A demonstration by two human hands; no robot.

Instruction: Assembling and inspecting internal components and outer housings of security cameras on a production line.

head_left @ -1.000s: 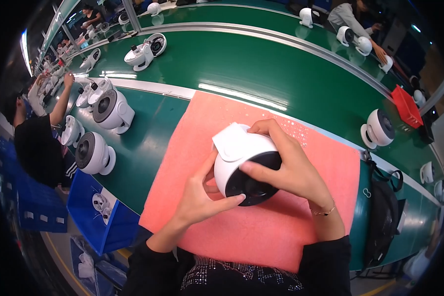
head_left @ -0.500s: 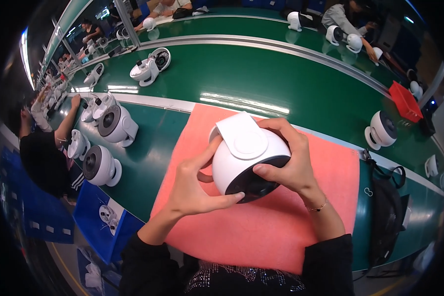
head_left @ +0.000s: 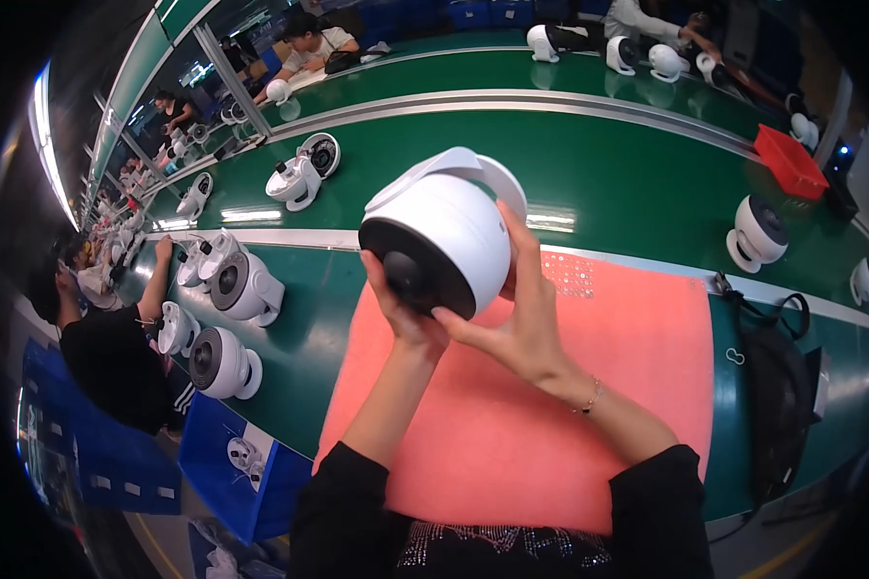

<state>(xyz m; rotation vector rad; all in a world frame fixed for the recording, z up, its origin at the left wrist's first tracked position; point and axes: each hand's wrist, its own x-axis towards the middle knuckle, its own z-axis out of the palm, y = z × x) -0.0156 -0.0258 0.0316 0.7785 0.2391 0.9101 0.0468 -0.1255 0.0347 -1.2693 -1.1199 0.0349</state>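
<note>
Above the pink mat (head_left: 550,434), both my hands hold a white ball-shaped device (head_left: 459,217) with a black round front and a white curved bracket. The black face, with a knob-like bulge in its middle, points toward the lower left. From below, my left hand (head_left: 403,311) grips the rim of that face. My right hand (head_left: 519,323) wraps the right side, its thumb along the lower edge of the housing. The device is tilted, with its bracket upward, and is clear of the mat. Some fingers of both hands are hidden behind it.
Similar devices (head_left: 246,288) stand on the green bench to the left, beside a co-worker (head_left: 116,347). An opened unit (head_left: 299,174) sits on the green belt. A red bin (head_left: 790,162), another device (head_left: 758,232) and a black bag (head_left: 777,405) are to the right. A blue bin (head_left: 224,463) is lower left.
The device has been raised and turned, so its black face now points lower left. My left hand has shifted beneath its face, my right hand lower on its side.
</note>
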